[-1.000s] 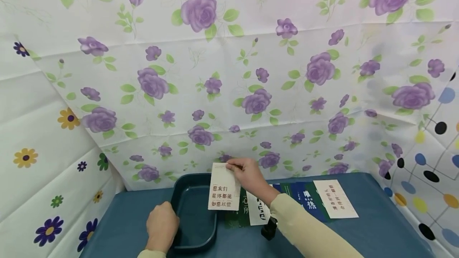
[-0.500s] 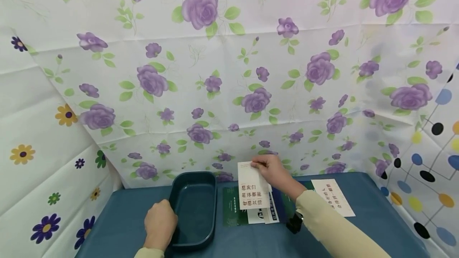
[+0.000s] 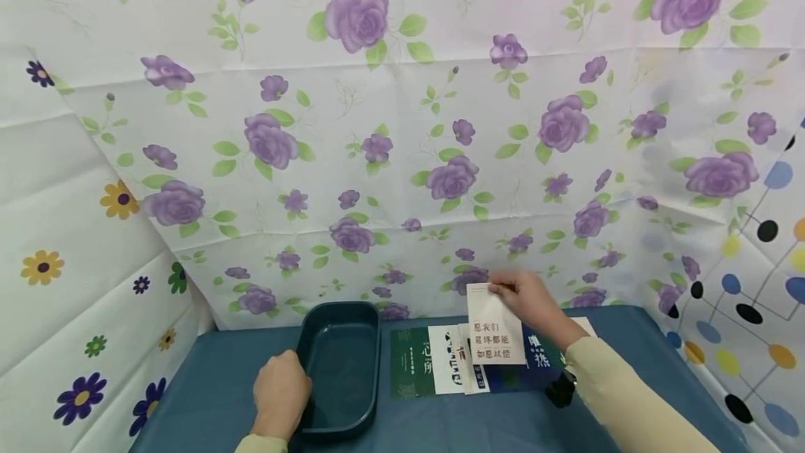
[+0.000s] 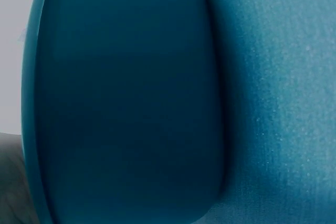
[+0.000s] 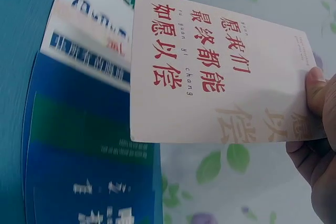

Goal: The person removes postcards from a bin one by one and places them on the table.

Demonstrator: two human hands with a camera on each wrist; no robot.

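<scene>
My right hand (image 3: 531, 301) pinches a cream card (image 3: 496, 334) by its upper right corner, thumb in front. Red Chinese characters are printed on the card, which hangs above a row of overlapping cards (image 3: 411, 362) on the table. The right wrist view shows the card (image 5: 199, 61) close up, with the thumb (image 5: 315, 90) on its face. At the left, my left hand (image 3: 281, 393) grips the near left rim of a dark teal tray (image 3: 375, 369); its fingertips are hidden. The tray's outer wall (image 4: 131, 103) fills much of the left wrist view.
The row holds green, white and blue cards; a pale card (image 3: 586, 326) at its right end is mostly behind my right arm. A blue cloth covers the table (image 3: 428, 432). Behind it hangs a white sheet with purple flowers (image 3: 453, 177).
My right hand has carried the cream card rightward, from beside the tray's right rim to above the middle of the card row. The left hand stays at the tray.
</scene>
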